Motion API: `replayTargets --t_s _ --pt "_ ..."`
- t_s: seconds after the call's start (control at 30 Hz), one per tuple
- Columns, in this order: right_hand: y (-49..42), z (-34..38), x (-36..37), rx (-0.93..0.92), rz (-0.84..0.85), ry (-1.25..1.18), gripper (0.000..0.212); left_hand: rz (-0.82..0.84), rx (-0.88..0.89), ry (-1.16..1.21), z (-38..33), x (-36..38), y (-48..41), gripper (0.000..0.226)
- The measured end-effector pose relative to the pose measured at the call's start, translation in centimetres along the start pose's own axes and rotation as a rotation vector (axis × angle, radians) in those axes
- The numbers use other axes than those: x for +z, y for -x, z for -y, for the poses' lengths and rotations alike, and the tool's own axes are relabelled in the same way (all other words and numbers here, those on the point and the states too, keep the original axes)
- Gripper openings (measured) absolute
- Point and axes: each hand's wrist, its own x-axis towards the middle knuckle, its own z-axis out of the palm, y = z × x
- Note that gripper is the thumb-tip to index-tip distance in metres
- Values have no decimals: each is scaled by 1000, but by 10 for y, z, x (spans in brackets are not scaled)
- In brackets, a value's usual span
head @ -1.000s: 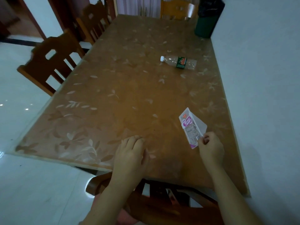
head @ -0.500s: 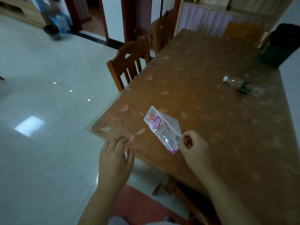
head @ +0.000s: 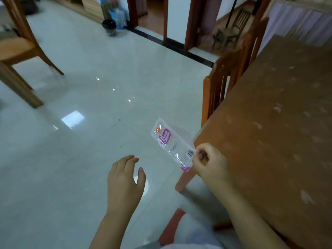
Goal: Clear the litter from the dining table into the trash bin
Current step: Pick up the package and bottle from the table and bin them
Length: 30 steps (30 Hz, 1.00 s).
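Observation:
My right hand [head: 209,161] pinches one end of a clear plastic wrapper [head: 172,142] with a pink label, held in the air beside the near left corner of the brown dining table [head: 273,133]. The wrapper sticks out up and left, over the white floor. My left hand [head: 125,178] hovers over the floor with fingers relaxed and holds nothing. A dark round trash bin [head: 109,27] stands on the floor far off, near a doorway at the top of the view. The bottle on the table is out of view.
A wooden chair [head: 224,81] stands tucked against the table's left side. Another wooden chair [head: 19,56] is at the far left. White tiled floor [head: 89,90] stretches between me and the bin. Doorways and a blue bag [head: 117,15] lie behind the bin.
The view has swung left, away from the table toward the open floor. My right hand carried the wrapper off the table's edge. My left hand left the table and now hangs over the floor.

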Motion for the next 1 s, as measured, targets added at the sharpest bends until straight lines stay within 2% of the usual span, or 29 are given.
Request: replayTargets --t_s 0.2,0.47,0.67,0.83,1.0 --pt "-66 14 65 7 104 36 13 -17 -55 -17 53 2 -72 38" --pt "-220 13 138 49 63 -11 17 80 43 -84 78 27 -246 37" --pt "-339 27 144 19 -68 -62 16 95 147 -73 69 45 -380 39" --pt "-400 23 146 123 -212 -77 15 168 233 -35 68 83 -463 39" --pt "-466 -1 160 218 -298 26 14 264 341 38 60 135 -563 39"
